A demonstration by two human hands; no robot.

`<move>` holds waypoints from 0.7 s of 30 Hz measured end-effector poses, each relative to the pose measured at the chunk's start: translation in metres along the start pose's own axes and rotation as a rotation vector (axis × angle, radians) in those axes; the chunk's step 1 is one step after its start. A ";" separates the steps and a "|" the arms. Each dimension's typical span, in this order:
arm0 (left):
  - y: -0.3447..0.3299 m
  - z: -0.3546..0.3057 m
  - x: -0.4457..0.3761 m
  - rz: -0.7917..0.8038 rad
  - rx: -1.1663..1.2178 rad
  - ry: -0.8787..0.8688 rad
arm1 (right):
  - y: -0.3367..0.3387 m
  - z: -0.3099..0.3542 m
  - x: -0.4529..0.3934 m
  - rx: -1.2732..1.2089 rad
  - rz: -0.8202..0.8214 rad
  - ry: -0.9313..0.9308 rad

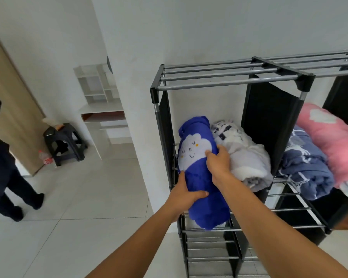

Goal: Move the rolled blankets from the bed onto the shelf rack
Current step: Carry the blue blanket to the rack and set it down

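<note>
Head: shelf rack (225, 77) by white wall (209, 27)

The pink blanket (329, 141) runs off the right edge — the left edge crops a dark-clothed person (2, 167).

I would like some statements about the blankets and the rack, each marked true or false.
1. Both hands hold the blue rolled blanket. True: the left hand and right hand grip it.
2. The blue blanket shares a compartment of the shelf rack with the grey and white blanket. True.
3. The pink blanket lies in the left compartment. False: it is in the right one, beside the blue-grey patterned blanket.
4. The blue blanket bears a star. False: it shows a white cloud with a face.
</note>
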State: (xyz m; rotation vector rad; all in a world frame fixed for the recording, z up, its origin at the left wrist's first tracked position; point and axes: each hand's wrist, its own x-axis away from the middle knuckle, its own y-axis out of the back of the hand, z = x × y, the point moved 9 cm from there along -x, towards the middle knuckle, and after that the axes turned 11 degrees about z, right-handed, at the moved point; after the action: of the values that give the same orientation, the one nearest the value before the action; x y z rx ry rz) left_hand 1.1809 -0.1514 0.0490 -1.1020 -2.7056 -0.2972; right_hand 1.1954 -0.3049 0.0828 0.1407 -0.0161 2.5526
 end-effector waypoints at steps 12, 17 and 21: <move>0.010 -0.011 -0.002 -0.047 -0.432 -0.040 | 0.004 0.002 0.036 0.461 0.185 0.090; -0.013 -0.050 0.025 -0.176 -0.824 -0.331 | 0.054 -0.033 0.092 0.316 0.095 0.087; -0.076 -0.071 0.027 0.040 -0.705 -0.605 | 0.126 -0.101 0.140 0.227 -0.134 -0.107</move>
State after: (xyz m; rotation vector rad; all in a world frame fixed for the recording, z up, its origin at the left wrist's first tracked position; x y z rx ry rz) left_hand 1.1162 -0.2053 0.1155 -1.6360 -3.1783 -1.1436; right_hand 0.9997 -0.3287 -0.0011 0.3540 0.2352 2.4045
